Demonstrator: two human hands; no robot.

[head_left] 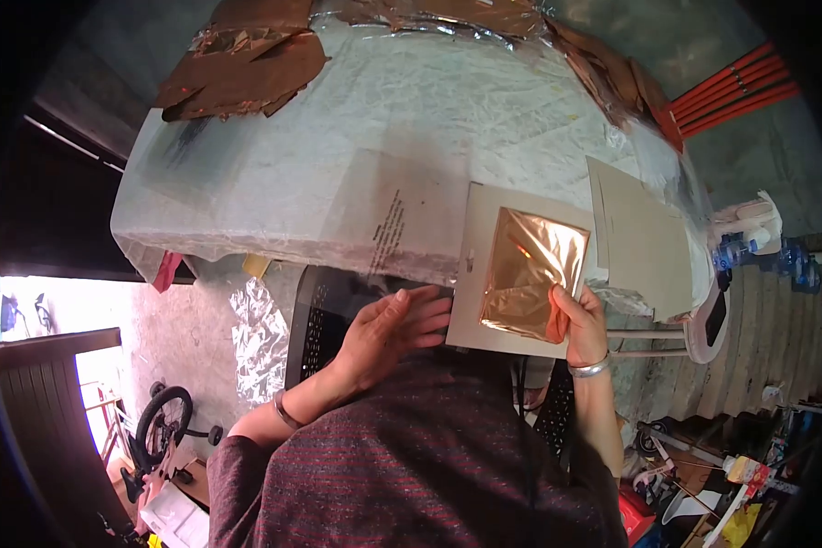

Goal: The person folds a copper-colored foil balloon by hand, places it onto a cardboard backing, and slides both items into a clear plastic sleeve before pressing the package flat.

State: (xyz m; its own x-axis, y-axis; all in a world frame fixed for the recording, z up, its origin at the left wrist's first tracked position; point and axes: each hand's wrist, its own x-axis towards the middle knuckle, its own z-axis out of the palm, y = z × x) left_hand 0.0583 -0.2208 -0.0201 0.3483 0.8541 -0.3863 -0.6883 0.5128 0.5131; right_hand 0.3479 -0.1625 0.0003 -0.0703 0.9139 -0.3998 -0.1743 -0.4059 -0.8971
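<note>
A grey-beige cardboard sheet (pixel 464 310) with a shiny gold foil piece (pixel 534 274) on it lies at the table's near edge. My right hand (pixel 583 327) grips its lower right corner, thumb on top of the gold piece. Left of the sheet, my left hand (pixel 388 333) has its fingers spread and holds nothing; its fingertips are close to the sheet's left edge. A clear plastic bag (pixel 361 215) with printed text lies on the table, left of the cardboard, and hangs over the near edge.
The table (pixel 274 183) has a whitish plastic cover. More cardboard sheets (pixel 648 247) lie to the right. Torn brown cardboard (pixel 247 73) lines the far edges. Silver foil (pixel 258 342) is on the floor at left, a bicycle wheel (pixel 163 423) beyond it.
</note>
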